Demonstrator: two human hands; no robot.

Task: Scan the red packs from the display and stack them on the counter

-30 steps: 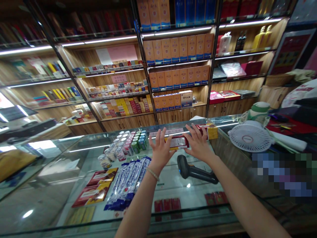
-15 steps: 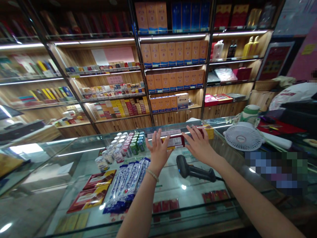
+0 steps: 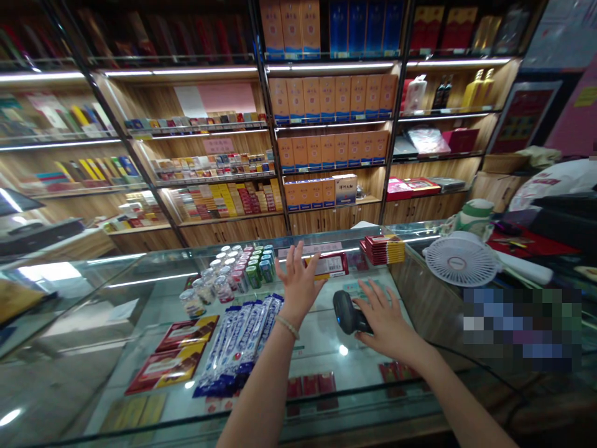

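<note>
My left hand (image 3: pixel 298 286) hovers over the glass counter with its fingers spread, holding nothing. Just beyond it lies a dark red chocolate bar (image 3: pixel 332 266), its label side up. My right hand (image 3: pixel 385 320) is over the handle of a black barcode scanner (image 3: pixel 344 310); its fingers are stretched out, and it hides most of the handle. Whether the palm touches the scanner I cannot tell. Left of my left hand lie several blue-and-white stick packs (image 3: pixel 240 348) in a row. Behind those stand small capped bottles (image 3: pixel 237 274) in several colours.
A stack of chocolate bars (image 3: pixel 383 250) sits at the counter's back right. Two more chocolate bars (image 3: pixel 165 367) lie at the left. A white fan (image 3: pixel 461 258) and a green-and-white jug (image 3: pixel 473 214) stand right. The scanner's cable (image 3: pixel 480 364) trails right. Shelves of boxes line the wall.
My right hand has come back from the stacked chocolate bars and down over the scanner's handle. The stack is now uncovered. My left hand stays nearly in place.
</note>
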